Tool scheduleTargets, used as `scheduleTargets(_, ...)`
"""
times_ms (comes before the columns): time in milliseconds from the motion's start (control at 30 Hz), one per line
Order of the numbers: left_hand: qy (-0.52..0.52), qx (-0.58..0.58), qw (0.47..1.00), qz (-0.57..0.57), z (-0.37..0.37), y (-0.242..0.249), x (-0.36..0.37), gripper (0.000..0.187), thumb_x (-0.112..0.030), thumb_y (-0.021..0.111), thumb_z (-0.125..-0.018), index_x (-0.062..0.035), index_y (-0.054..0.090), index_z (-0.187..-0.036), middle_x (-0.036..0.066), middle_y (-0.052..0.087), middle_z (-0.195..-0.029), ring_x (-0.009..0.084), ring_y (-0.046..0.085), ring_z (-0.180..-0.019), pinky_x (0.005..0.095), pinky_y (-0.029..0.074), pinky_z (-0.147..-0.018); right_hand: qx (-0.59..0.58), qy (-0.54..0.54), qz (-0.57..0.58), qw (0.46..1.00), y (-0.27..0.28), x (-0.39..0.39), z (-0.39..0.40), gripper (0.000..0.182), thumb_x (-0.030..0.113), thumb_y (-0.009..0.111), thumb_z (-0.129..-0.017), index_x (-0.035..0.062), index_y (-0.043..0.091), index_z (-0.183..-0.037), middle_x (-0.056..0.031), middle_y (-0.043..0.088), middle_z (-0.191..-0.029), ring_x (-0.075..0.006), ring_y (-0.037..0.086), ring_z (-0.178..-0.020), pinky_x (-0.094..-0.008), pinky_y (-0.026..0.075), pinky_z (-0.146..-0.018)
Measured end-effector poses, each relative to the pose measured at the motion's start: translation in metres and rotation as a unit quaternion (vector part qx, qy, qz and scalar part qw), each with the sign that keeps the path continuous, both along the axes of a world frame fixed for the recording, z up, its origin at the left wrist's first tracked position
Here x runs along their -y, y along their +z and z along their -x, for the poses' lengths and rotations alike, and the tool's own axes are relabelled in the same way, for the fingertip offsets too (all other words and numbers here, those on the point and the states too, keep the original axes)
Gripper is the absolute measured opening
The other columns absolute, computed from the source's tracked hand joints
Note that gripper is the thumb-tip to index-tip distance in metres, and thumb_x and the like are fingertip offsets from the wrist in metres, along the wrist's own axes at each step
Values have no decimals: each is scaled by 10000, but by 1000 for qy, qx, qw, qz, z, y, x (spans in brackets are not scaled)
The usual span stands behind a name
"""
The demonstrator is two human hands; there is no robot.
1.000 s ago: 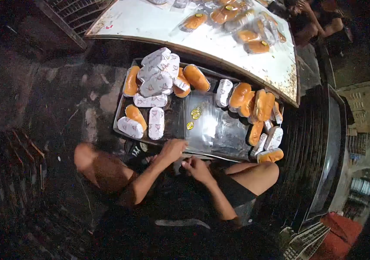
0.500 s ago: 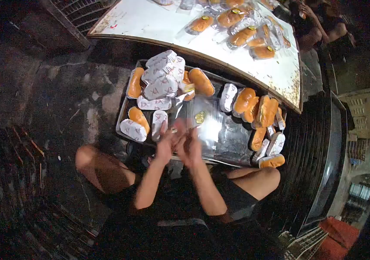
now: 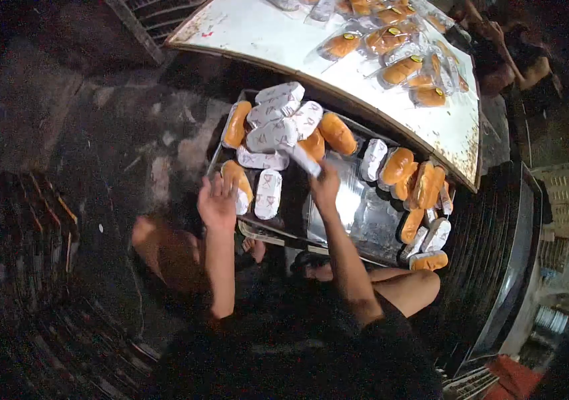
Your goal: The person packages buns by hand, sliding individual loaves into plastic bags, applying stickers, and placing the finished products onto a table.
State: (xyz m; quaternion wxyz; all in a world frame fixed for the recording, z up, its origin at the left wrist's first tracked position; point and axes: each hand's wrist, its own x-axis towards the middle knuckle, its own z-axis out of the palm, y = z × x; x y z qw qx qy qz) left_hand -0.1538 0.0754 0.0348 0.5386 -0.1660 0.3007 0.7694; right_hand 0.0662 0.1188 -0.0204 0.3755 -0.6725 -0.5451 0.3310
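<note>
Near the left end of the dark tray (image 3: 278,227), my left hand (image 3: 218,203) is open, palm up with its fingers stretched out. Those fingers overlap a golden bun (image 3: 234,175) in a white paper case. My right hand (image 3: 326,190) grips one end of a paper-wrapped bun (image 3: 303,161), slightly blurred, beside the heap of white-wrapped buns (image 3: 271,136). Between my hands another wrapped bun (image 3: 269,193) lies in the tray. Clear plastic bags (image 3: 334,200) lie flat below my right hand, partly hidden by it.
More buns (image 3: 398,166) crowd the tray's right end. Beyond the tray, a white table (image 3: 338,77) with a worn edge bears bagged buns (image 3: 401,71) with round yellow labels. Dark racks (image 3: 478,253) stand at the right. Another person's arm (image 3: 498,40) shows at the upper right.
My hands were together over the tray's near edge; now they are apart, the left moved left and opened, the right reaching forward with a wrapped bun. The view has shifted slightly.
</note>
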Motion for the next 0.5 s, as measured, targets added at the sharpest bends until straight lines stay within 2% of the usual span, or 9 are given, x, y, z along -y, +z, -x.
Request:
scheduleTargets(67,19,4,1000,3,3,-9,-6,245,-162,499,-782,-41,439,-987,145,478,-978,326,441,-1040,524,336,-910,20,-22,-197,980,12,67,3,313,-15,573,-642,25,550,-952,-121,544,-973,-277,521,-875,-349,421,-725)
scheduleTargets(133,27,39,997,59,-11,-6,-8,220,-159,489,-778,-19,436,-940,157,483,-967,332,473,-1000,529,341,-905,110,15,-277,954,62,111,13,339,-65,572,-615,45,560,-936,-99,548,-966,-292,502,-923,-360,400,-775)
scheduleTargets(167,13,12,998,66,-27,-4,-7,264,-192,478,-786,-12,438,-974,151,496,-1006,331,503,-957,489,379,-877,119,56,-310,942,68,116,15,353,-70,575,-598,51,563,-929,-90,547,-975,-302,484,-951,-372,384,-798)
scheduleTargets(200,-30,-81,995,45,-47,2,0,296,-225,445,-807,-28,439,-1029,118,507,-1025,302,519,-942,416,403,-857,130,93,-342,926,72,121,16,367,-75,578,-580,57,566,-923,-82,547,-984,-313,466,-978,-383,369,-821)
scheduleTargets(267,-118,-118,985,-47,-74,18,9,342,-243,418,-824,-45,421,-1103,84,507,-1049,264,504,-977,373,390,-863,163,93,-337,923,83,120,17,393,-71,595,-549,70,570,-916,-75,555,-985,-309,451,-989,-386,357,-831)
scheduleTargets(333,-160,-133,977,-57,-79,23,11,352,-246,415,-829,-41,416,-1115,81,503,-1065,245,491,-997,364,382,-871,148,81,-274,947,95,122,14,372,-31,627,-561,93,584,-909,-57,571,-960,-282,456,-976,-373,359,-812)
scheduleTargets(400,-184,-153,968,-70,-74,20,8,361,-249,411,-835,-37,412,-1127,79,499,-1080,226,478,-1017,356,375,-879,166,126,-337,918,88,137,9,337,10,651,-570,123,603,-883,-26,581,-944,-247,458,-960,-360,351,-793)
scheduleTargets(467,-252,-85,964,-31,-72,11,11,384,-265,423,-837,-24,409,-1135,76,493,-1101,216,452,-1049,344,368,-883,211,132,-445,860,82,147,7,279,135,615,-598,150,614,-876,24,561,-973,-220,451,-968,-388,348,-766)
scheduleTargets(500,-279,-82,955,-53,-76,15,17,369,-268,448,-830,-24,427,-1106,73,497,-1090,204,472,-1017,326,364,-882,211,115,-452,859,80,145,4,251,149,604,-620,161,618,-870,47,565,-971,-204,449,-973,-375,339,-776)
